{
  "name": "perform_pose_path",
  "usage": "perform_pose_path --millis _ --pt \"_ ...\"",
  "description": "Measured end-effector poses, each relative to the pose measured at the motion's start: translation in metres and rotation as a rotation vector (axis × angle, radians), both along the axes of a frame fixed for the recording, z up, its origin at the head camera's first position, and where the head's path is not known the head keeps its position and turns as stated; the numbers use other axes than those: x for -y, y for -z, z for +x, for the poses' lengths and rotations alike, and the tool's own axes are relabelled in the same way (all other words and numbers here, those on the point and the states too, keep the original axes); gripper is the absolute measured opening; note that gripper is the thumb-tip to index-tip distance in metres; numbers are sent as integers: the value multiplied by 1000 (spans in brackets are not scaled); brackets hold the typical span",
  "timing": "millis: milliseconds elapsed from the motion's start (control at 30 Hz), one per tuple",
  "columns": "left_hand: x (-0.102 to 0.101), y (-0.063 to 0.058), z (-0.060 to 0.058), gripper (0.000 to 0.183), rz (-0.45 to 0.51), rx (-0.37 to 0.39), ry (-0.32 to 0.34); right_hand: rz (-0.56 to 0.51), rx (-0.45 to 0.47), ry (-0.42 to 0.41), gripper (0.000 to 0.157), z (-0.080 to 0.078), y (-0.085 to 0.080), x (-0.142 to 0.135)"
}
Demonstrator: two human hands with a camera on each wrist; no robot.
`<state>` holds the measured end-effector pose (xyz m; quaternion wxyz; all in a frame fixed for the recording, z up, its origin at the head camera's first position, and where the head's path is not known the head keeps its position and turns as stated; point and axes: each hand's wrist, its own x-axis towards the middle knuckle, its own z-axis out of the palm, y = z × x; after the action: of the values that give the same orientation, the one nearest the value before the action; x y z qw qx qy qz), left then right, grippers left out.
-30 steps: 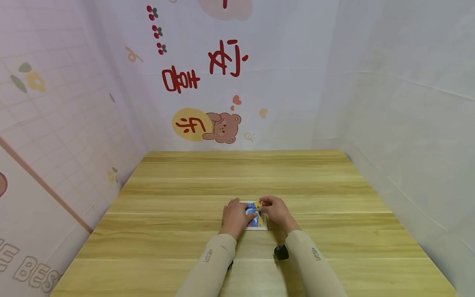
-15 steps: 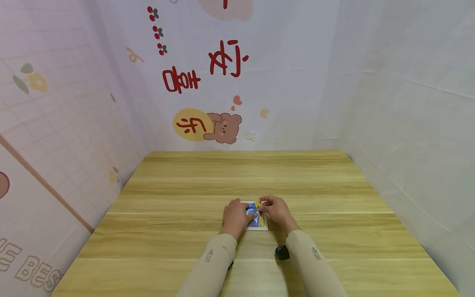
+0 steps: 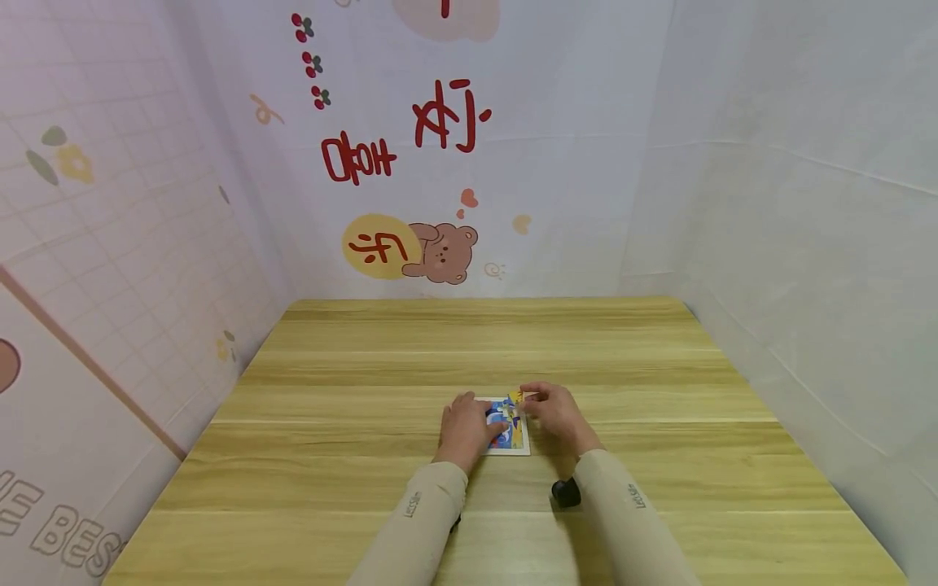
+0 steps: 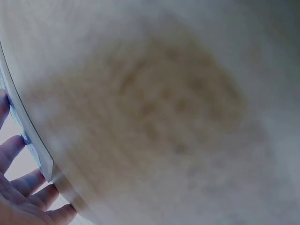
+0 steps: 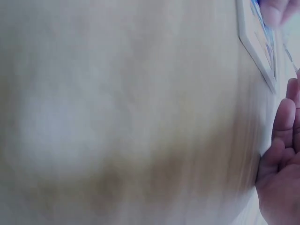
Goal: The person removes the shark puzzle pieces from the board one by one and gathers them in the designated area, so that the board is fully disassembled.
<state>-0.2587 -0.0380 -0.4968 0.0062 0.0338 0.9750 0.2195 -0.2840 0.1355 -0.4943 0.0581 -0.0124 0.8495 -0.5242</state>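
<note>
A small jigsaw puzzle with a blue and yellow picture and a white frame lies flat on the wooden table. My left hand rests over its left side, thumb on the picture; in the left wrist view several fingers of that hand lie along the board's edge. At the top right corner my right hand pinches a yellow puzzle piece between thumb and fingertips, and a pale gap shows below it. The right wrist view has the puzzle's white corner beside my right hand.
The wooden table reaches to a white printed cloth wall behind, with more cloth at both sides. A black wrist camera hangs under the right forearm, close over the table.
My right hand has moved slightly right and up, drawing the yellow puzzle piece away from the picture and baring a pale spot. The left hand stays in place.
</note>
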Motion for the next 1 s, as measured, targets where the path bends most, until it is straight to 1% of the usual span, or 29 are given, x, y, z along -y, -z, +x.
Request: perform_pose_path --millis 133,300,433,600,833,1000 --pt "1 1 0 53 9 8 -4 -14 6 14 32 -4 0 -10" --pt "0 2 0 53 15 3 -3 -2 19 36 34 -9 2 -24" --pt "1 1 3 50 17 -30 1 -22 50 55 36 -13 2 -33" --pt "2 -2 6 48 22 -58 13 -18 86 53 38 -18 3 -41" --pt "1 -5 5 49 -10 -54 19 -11 120 45 37 -23 4 -42" --pt "2 -7 4 50 -33 -44 24 7 115 42 34 -25 6 -41"
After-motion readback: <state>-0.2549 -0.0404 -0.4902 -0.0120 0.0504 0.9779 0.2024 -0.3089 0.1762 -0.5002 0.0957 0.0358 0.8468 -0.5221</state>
